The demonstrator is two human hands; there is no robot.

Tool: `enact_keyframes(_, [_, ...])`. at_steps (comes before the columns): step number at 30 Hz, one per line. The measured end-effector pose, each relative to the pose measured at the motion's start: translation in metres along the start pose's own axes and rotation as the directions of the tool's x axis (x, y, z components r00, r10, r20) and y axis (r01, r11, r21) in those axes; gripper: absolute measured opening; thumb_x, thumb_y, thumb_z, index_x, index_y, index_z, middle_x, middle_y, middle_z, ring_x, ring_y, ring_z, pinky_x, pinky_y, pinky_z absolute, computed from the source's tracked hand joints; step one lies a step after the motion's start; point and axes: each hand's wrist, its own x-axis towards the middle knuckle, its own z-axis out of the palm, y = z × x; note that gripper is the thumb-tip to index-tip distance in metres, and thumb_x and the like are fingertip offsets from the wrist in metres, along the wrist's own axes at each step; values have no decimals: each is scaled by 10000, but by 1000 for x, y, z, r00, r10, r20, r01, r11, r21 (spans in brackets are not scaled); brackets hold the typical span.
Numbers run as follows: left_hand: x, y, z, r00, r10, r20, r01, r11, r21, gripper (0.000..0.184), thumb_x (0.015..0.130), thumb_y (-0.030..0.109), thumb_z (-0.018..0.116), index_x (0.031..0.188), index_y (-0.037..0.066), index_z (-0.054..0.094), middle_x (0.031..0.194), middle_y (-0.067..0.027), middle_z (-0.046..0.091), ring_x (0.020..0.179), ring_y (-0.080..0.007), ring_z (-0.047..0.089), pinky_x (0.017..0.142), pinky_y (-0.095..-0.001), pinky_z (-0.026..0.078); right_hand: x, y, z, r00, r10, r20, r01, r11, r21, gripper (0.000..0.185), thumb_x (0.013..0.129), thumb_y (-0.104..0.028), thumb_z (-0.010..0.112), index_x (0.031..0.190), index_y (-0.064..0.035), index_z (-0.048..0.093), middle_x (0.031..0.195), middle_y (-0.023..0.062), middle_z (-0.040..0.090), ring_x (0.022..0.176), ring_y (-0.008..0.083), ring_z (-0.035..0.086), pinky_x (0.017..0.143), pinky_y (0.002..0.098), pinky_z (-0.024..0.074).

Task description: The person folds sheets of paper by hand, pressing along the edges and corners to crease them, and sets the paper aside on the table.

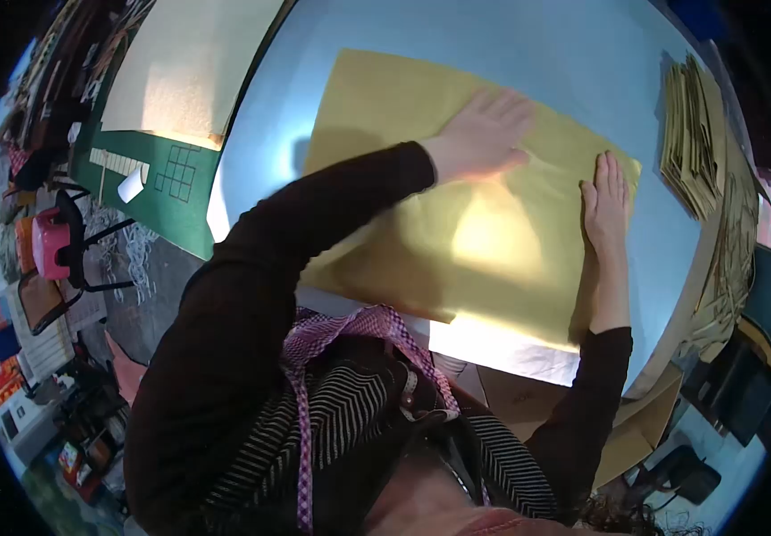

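Note:
A large yellow-brown paper sheet [385, 125] lies flat on the pale blue tabletop [573, 62]. My left hand [486, 134] rests on the upper middle of the sheet, fingers spread and pointing to the upper right, holding nothing. Near the right edge of the same sheet, my right hand [607, 201] lies with its fingers stretched out and its thumb a little apart. Bright light falls on the paper between and below my hands. A white surface shows under the sheet's lower edge.
Folded brown paper pieces [691, 138] are stacked at the table's right edge. At the left, a green mat [158, 210] bears a ruler [117, 164] and a cream sheet [193, 62]. A pink stool [50, 243] and chair stand beyond; an open cardboard box [640, 429] is lower right.

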Motion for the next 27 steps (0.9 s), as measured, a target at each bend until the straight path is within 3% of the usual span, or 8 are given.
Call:
enact_keyframes(7, [-79,-95,-50,959,-284,8,271,922,278,621,954,432,398,1424,33,326,1514,-154,278,1410,-337,222,1127,-519,188,0,4,4,1000,21,-8,-21,1000,-7,544,984,-323,345,1471,-89,279,1537,103,253,1425,263,208,1154,399,158])
enact_keyframes(15, [-124,-115,-75,939,-344,-27,334,887,319,629,946,424,424,1436,50,298,1512,-136,283,1402,-320,248,1103,-556,216,3,8,5,999,19,36,-18,999,-33,581,964,-337,403,1458,-58,281,1527,145,250,1424,294,195,1155,405,162])
enact_keyframes(17, [-123,-114,-74,922,-385,-40,377,868,323,627,947,421,422,1436,48,300,1511,-132,287,1405,-314,244,1098,-561,220,8,-27,-9,995,53,85,-45,995,-93,590,946,-361,438,1431,-48,318,1504,182,274,1413,325,209,1146,434,181])
enact_keyframes(20, [-123,-117,-71,932,-361,-32,351,876,331,622,951,416,413,1439,49,294,1518,-129,275,1407,-309,242,1106,-553,206,18,-121,-32,946,-321,54,325,939,-110,534,894,-379,525,1294,-29,474,1448,207,338,1365,355,276,1122,501,210])
enact_keyframes(21, [-123,-118,-69,930,-363,-54,358,865,353,621,954,418,409,1441,49,293,1522,-127,269,1407,-305,240,1106,-552,205,27,-159,-23,983,-181,-14,180,960,215,500,853,-371,578,1212,-28,529,1427,201,363,1349,359,296,1121,477,230])
enact_keyframes(23, [-121,-116,-73,931,-365,-18,346,864,367,621,958,427,408,1441,51,298,1522,-124,269,1407,-298,239,1099,-558,217,40,-227,-23,928,-296,225,204,912,356,598,871,-417,559,1311,-25,457,1425,177,379,1359,340,296,1117,429,257])
enact_keyframes(25, [-122,-118,-71,924,-383,-8,349,832,431,614,964,433,399,1436,49,312,1520,-118,276,1405,-295,243,1094,-560,224,31,-265,17,921,-390,18,364,875,319,602,884,-398,550,1345,-30,430,1426,159,386,1358,333,299,1114,439,258])
enact_keyframes(27, [-122,-119,-70,936,-351,-19,324,843,430,602,969,428,389,1437,57,314,1523,-114,272,1405,-296,243,1096,-561,222,38,-259,29,906,-423,-14,413,875,253,600,885,-392,549,1346,-27,427,1435,152,380,1366,331,290,1117,440,253])
